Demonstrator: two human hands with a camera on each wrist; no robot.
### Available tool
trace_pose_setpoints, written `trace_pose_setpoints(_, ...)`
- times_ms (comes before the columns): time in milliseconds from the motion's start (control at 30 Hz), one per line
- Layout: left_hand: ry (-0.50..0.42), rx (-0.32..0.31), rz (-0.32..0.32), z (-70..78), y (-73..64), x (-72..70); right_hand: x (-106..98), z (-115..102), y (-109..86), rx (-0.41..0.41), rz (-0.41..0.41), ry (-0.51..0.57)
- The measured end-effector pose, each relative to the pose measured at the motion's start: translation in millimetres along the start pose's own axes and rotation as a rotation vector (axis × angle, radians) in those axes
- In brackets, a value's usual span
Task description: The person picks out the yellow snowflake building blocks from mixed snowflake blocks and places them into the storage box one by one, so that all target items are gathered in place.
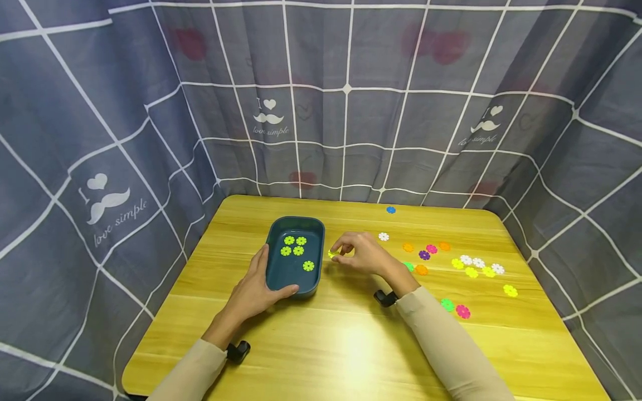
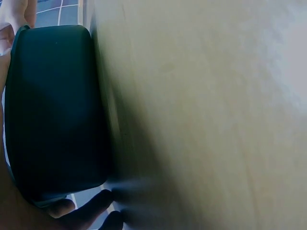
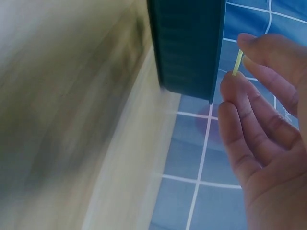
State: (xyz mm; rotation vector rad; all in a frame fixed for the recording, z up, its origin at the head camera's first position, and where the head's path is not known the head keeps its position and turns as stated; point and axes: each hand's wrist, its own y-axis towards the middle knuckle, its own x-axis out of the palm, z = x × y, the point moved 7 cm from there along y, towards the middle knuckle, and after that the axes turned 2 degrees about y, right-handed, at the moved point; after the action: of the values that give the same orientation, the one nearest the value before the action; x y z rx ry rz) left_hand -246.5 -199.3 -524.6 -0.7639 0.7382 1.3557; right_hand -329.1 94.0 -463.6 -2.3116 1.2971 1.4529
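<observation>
A dark teal rectangular tray (image 1: 293, 283) stands on the left half of the table, with several yellow flower-shaped discs (image 1: 298, 251) lying flat inside. My left hand (image 1: 253, 287) grips the tray at its near left corner, fingers along the left side and thumb at the near end. Just right of the tray, my right hand (image 1: 368, 253) pinches one yellow flower-shaped disc (image 3: 237, 62) between thumb and fingertips. In the right wrist view that disc is seen edge-on, raised off the table, apart from the tray wall (image 3: 189, 52).
Loose flower-shaped discs lie across the right of the wooden table (image 1: 311, 351): white (image 1: 383, 236), blue (image 1: 391, 210), orange (image 1: 422, 270), purple (image 1: 424, 255), green (image 1: 447, 304), pink (image 1: 463, 311) and yellow (image 1: 510, 291). A grey checked curtain (image 1: 321, 122) surrounds the back and sides.
</observation>
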Motion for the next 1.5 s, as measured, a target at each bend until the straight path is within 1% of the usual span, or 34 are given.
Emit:
trace_pose_setpoints(167,-0.002,-0.006,-0.001,-0.7,-0.4,-0.7,2,-6,9.7,-0.005,-0.024,-0.004)
trace_pose_setpoints(433,-0.01,-0.02,-0.011,-2.4,0.0,0.7,7,-13,23.9,-0.043,-0.055,-0.017)
trace_pose_setpoints(567,-0.01,-0.022,-0.014,-2.5,0.5,0.9,10,-16,31.6,-0.041,-0.081,-0.019)
trace_pose_setpoints(667,-0.01,-0.019,-0.017,-2.2,0.6,0.9,13,-17,36.9,-0.04,-0.096,-0.02)
trace_pose_setpoints(900,-0.004,-0.012,-0.016,-1.1,1.4,0.7,18,-24,48.4,-0.076,-0.123,-0.015)
trace_pose_setpoints(1233,0.002,0.001,-0.019,-0.8,2.5,0.4,28,-29,62.2,-0.076,-0.179,-0.039)
trace_pose_setpoints(1500,0.009,0.013,-0.014,-0.8,2.2,0.8,35,-38,75.0,-0.081,-0.227,-0.041)
